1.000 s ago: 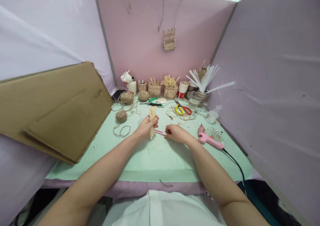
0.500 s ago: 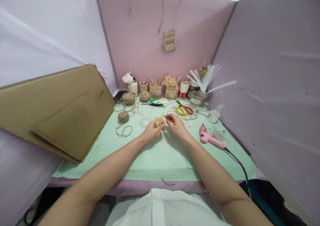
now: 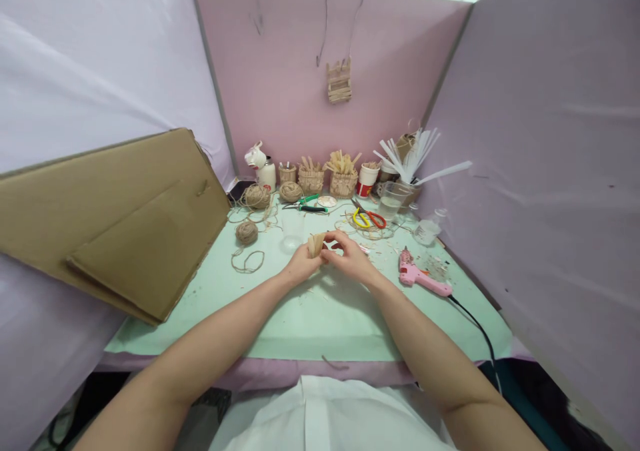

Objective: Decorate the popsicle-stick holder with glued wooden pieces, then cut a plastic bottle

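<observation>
My left hand (image 3: 299, 264) is closed round a small bundle of flat wooden sticks (image 3: 316, 243), held just above the green mat (image 3: 310, 318) at mid-table. My right hand (image 3: 351, 256) meets it from the right. Its fingertips are pinched on the right side of the same bundle. The sticks point away from me, so I see mostly their ends. Both forearms reach in from the bottom edge.
A large folded cardboard sheet (image 3: 125, 218) leans at the left. A pink glue gun (image 3: 420, 276) with a black cord lies at the right. Scissors (image 3: 367, 219), green pliers (image 3: 306, 203), twine balls (image 3: 246, 232), stick baskets (image 3: 343, 174) and a water cup (image 3: 390, 204) stand behind.
My right hand left the pink tool it held on the mat and moved up to the sticks. My left hand tipped the bundle from upright to pointing away.
</observation>
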`<state>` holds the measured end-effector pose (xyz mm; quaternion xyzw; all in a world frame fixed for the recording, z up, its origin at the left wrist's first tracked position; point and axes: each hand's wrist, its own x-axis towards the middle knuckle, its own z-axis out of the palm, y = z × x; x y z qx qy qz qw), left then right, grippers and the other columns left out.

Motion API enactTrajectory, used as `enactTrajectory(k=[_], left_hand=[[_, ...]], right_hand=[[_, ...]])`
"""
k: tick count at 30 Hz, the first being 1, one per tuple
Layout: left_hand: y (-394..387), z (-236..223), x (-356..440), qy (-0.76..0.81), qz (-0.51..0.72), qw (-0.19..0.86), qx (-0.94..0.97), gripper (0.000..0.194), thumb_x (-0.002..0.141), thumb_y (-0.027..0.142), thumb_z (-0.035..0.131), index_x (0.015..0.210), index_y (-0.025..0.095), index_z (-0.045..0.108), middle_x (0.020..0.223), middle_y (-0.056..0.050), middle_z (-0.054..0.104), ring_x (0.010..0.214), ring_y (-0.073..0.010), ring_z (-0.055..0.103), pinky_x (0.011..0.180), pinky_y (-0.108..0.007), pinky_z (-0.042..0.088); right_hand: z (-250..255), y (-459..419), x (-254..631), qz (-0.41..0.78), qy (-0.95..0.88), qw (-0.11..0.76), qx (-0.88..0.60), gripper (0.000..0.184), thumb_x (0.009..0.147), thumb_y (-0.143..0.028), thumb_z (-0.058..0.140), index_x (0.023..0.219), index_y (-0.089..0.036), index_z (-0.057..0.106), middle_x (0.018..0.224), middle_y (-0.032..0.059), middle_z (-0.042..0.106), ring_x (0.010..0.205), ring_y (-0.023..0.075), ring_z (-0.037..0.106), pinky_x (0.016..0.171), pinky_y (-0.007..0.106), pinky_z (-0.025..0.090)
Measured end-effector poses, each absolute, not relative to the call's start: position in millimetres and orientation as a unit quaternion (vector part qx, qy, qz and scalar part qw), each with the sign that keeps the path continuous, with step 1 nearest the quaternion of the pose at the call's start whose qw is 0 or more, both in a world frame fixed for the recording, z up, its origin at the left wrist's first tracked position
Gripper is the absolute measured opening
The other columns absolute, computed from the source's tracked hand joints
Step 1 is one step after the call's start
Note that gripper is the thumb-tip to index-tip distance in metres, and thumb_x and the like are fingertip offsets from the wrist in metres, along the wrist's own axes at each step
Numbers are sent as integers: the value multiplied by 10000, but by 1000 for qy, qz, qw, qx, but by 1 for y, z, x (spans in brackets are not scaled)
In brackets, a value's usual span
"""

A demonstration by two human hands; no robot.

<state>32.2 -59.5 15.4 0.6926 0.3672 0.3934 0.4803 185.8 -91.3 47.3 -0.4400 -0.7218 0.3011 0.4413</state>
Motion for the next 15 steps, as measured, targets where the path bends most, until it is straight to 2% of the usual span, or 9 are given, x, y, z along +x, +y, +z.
enactTrajectory(k=[4, 10, 13, 15], left_hand=[[-59, 10, 34, 393, 374, 439, 716, 272, 701, 237, 597, 953, 145, 648, 909, -41, 672, 876, -205, 590, 779, -299, 474], [-64, 11, 37, 407, 351, 437, 721, 211, 696, 193, 596, 883, 126, 667, 870, -64, 676, 866, -230, 609, 785, -336, 489], [-65, 29, 22, 325, 289, 519, 736, 326, 677, 258, 705, 975, 130, 667, 925, -81, 686, 875, -238, 629, 779, -341, 493], [-63, 44, 8, 213, 224, 622, 720, 543, 631, 308, 789, 1132, 170, 629, 1057, -108, 684, 1010, -264, 625, 846, -356, 486]], right_hand=[[48, -93, 182, 276, -726, 427, -463, 205, 751, -261, 631, 945, -195, 632, 958, 41, 637, 907, 184, 537, 779, 303, 420], [44, -90, 173, 303, -716, 466, -423, 79, 762, -270, 623, 735, -197, 610, 779, 11, 594, 768, 160, 530, 752, 300, 423], [58, -98, 173, 339, -657, 504, -447, 186, 765, -339, 650, 665, -201, 574, 693, 1, 557, 674, 149, 519, 644, 288, 428], [80, -120, 173, 390, -602, 539, -441, 205, 745, -389, 693, 718, -205, 605, 691, 2, 578, 630, 145, 530, 577, 279, 433]])
